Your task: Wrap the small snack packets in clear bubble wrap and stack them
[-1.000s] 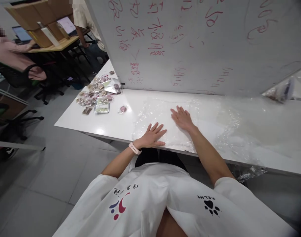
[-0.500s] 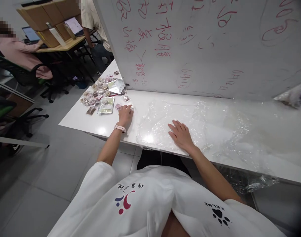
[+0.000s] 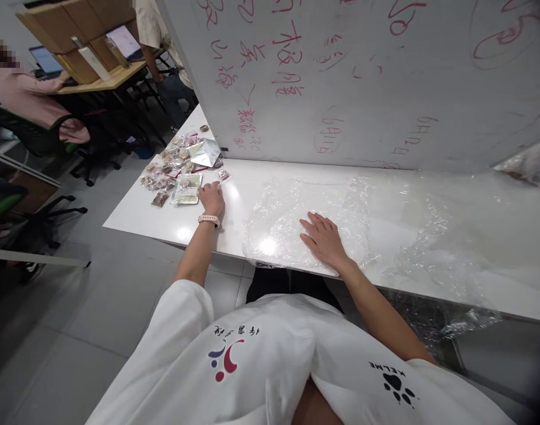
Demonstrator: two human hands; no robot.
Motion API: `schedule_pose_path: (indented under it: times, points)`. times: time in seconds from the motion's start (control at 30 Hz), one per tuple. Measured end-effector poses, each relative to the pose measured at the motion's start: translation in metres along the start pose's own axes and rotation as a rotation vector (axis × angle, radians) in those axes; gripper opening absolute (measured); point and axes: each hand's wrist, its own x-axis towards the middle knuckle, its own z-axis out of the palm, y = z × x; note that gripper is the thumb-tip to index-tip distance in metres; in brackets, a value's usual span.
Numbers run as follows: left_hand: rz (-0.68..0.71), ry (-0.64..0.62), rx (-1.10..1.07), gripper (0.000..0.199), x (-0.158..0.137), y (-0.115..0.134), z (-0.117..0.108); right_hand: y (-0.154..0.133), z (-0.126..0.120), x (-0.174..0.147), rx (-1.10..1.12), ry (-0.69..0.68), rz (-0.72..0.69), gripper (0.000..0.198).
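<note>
Packets (image 3: 176, 160) lie left of the plastic sheet (image 3: 282, 215) — whiteboard (image 3: 362, 94) behind the sheet.

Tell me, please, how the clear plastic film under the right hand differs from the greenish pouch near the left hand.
Size: the clear plastic film is much larger than the greenish pouch.
Look: the film is transparent and wrinkled; the pouch looks opaque.
Contact: the right hand rests on the film; the left hand is at the pouch's edge, touch unclear.
Shared: both lie on the white table.
</note>
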Motion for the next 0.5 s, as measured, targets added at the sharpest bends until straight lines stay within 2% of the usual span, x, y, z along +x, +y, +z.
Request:
schedule_pose_path:
  times: [0.1, 0.17, 0.27, 0.37, 0.43, 0.5]
  points:
    - [0.019, -0.001, -0.002, 0.038, -0.006, 0.003, -0.002, 0.000, -0.001, 0.000, 0.006, 0.000, 0.006, 0.054]
    - [0.007, -0.016, -0.032, 0.038, -0.009, 0.011, -0.011, -0.001, -0.003, 0.000, 0.008, -0.005, 0.012, 0.055]
    - [0.066, 0.025, -0.131, 0.039, -0.022, 0.039, -0.033, -0.004, -0.005, -0.001, 0.019, -0.020, 0.016, 0.056]
    - [0.350, 0.085, -0.266, 0.039, -0.062, 0.087, -0.045, -0.005, -0.004, 0.000, 0.056, -0.014, 0.015, 0.056]
    - [0.547, -0.004, -0.317, 0.040, -0.103, 0.121, -0.038, -0.003, -0.004, 0.003, 0.127, 0.024, 0.027, 0.053]
    - [0.673, -0.157, -0.279, 0.040, -0.147, 0.149, -0.022, 0.001, -0.008, 0.004, 0.251, 0.091, 0.071, 0.051]
